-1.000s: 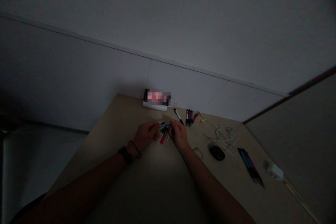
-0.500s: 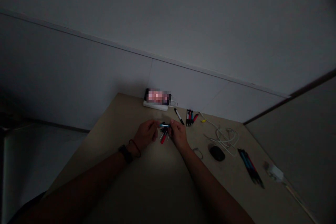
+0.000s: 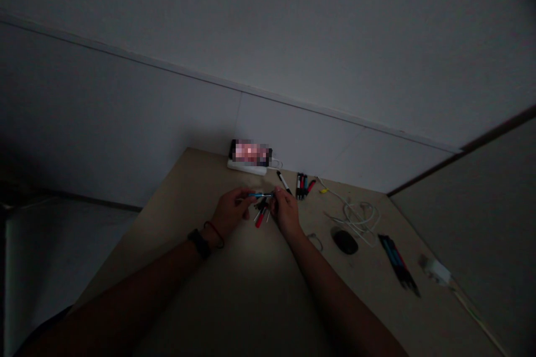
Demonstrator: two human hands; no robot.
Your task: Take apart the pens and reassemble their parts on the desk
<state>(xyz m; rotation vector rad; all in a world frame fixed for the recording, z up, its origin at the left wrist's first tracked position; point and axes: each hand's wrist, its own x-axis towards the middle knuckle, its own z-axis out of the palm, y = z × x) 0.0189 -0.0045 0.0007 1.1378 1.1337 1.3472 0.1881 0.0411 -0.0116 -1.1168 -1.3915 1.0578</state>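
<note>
Held level between my left hand (image 3: pixel 230 213) and my right hand (image 3: pixel 286 213) is a thin blue pen (image 3: pixel 262 194), its ends pinched in the fingertips of both hands. Just below it, a small bunch of pens with a red barrel (image 3: pixel 260 219) lies on the tan table top (image 3: pixel 196 189), partly hidden by my fingers. A black-and-white marker (image 3: pixel 283 182) lies just beyond my right hand. The dim light hides fine detail on the pens.
Several pens (image 3: pixel 302 186) lie at the far edge, near a white power strip (image 3: pixel 247 168) and a pixelated object (image 3: pixel 250 152). To the right are white cables (image 3: pixel 358 217), a black computer mouse (image 3: pixel 345 242), more dark pens (image 3: pixel 397 264) and a white plug (image 3: pixel 435 270). Walls border the table.
The blue pen has risen slightly and now lies level between my fingertips. My left hand's fingers have stretched toward it, and my hands stand a little farther apart.
</note>
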